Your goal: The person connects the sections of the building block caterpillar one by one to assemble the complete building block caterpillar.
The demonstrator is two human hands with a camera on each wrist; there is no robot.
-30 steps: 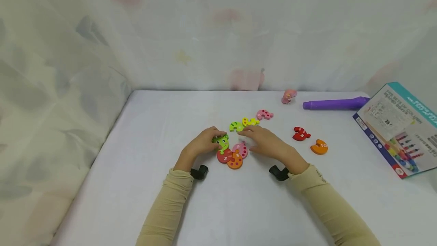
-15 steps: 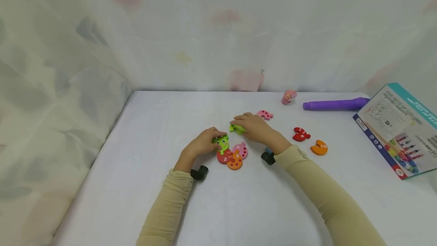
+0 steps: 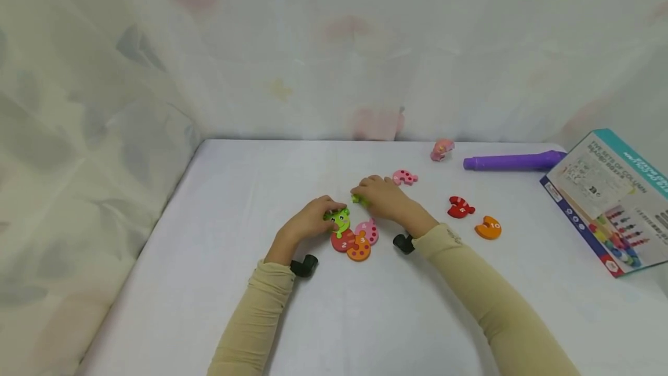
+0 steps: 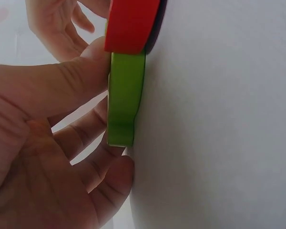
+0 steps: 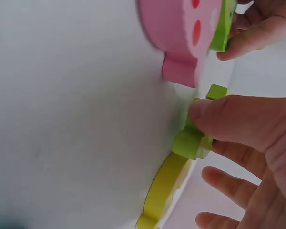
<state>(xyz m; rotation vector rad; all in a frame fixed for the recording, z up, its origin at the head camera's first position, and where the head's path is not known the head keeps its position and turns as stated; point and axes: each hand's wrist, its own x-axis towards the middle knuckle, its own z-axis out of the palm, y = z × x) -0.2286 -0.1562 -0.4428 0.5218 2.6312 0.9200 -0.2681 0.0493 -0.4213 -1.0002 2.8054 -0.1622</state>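
Observation:
My left hand [image 3: 308, 218] grips the green caterpillar-head puzzle piece [image 3: 341, 220], its thumb against the piece [image 4: 127, 90] in the left wrist view. Joined to that head are a red piece numbered 2 [image 3: 341, 242], an orange 3 [image 3: 358, 254] and a pink spotted 4 [image 3: 369, 231]. Just beyond them, my right hand [image 3: 383, 197] pinches a small green striped puzzle piece [image 5: 186, 143] with the thumb on it; the other fingers are spread. A yellow piece [image 5: 162, 186] lies against the green one in the right wrist view; the right hand hides it from the head view.
Farther off lies a pink spotted piece [image 3: 404, 177]. To the right are a red striped piece [image 3: 459, 208] and an orange piece numbered 10 [image 3: 488, 228]. A pink crumpled-looking object [image 3: 441, 149], a purple tube [image 3: 511, 161] and a tilted cardboard box [image 3: 610, 202] stand along the back right.
My right hand has moved left and away from me, over the green and yellow pieces, and now pinches the green one. The left hand has stayed on the caterpillar head.

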